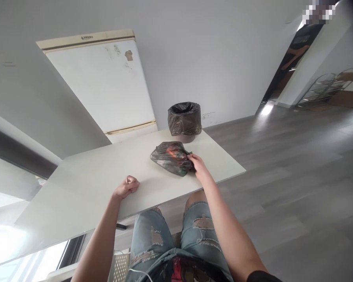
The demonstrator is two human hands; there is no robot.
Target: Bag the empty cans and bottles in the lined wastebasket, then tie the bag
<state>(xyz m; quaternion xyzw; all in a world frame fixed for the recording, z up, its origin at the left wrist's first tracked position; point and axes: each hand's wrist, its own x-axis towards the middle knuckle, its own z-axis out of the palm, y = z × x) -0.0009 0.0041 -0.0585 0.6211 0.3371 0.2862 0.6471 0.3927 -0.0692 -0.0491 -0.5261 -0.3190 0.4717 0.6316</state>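
Note:
A filled, dark see-through garbage bag (172, 157) lies on the white table (85, 176), with reddish-orange and greenish bits showing through its film. My right hand (197, 163) grips the gathered end of this bag on its right side. To the left, my left hand (127, 187) rests on the tabletop with its fingers curled into a fist, apart from the bag, and nothing shows in it. Just behind the bag stands a trash can (184, 121) lined with a black bag folded over its rim. The can's inside is dark.
A white refrigerator (102, 86) stands beyond the table at the back left, by a grey wall (211, 58). The table's right edge drops to a grey wood-look floor (282, 188). Metal-framed chairs (323, 86) stand far right. My legs are under the near edge.

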